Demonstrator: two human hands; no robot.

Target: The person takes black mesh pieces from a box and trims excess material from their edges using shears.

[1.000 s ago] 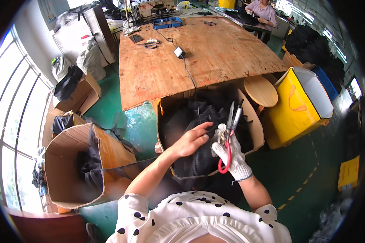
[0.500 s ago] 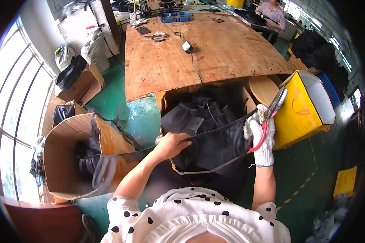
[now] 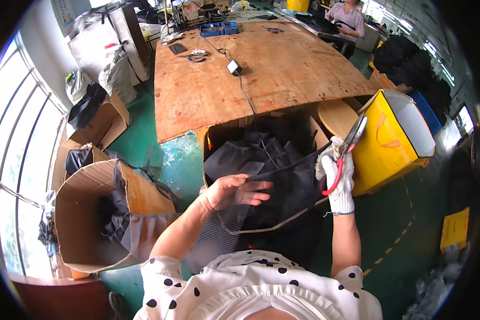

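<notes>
A strip of black mesh fabric [image 3: 298,181] with a dark bound edge stretches between my hands, over the open cardboard box [image 3: 201,154]. My bare left hand [image 3: 234,193] grips its upper edge, thumb on top; the fingers show through the mesh from behind. My right hand [image 3: 340,181], in a white knit glove, holds the mesh's other end at the fingertips. In that same hand is a pair of red-handled scissors [image 3: 356,133], blades pointing up and away. Crumpled black fabric [image 3: 240,154] fills the box below.
A wooden table [image 3: 261,64] spreads ahead, carrying a cable with a small white-faced device [image 3: 234,67], scissors [image 3: 196,58] and a blue tray [image 3: 218,29]. A yellow box [image 3: 389,138] stands right, a carton of dark cloth [image 3: 90,181] left. A person [image 3: 346,21] sits far right.
My left hand has moved a little right and its fingers have spread behind the mesh, which now hangs over them. My right hand keeps its hold; the whole view has shifted slightly.
</notes>
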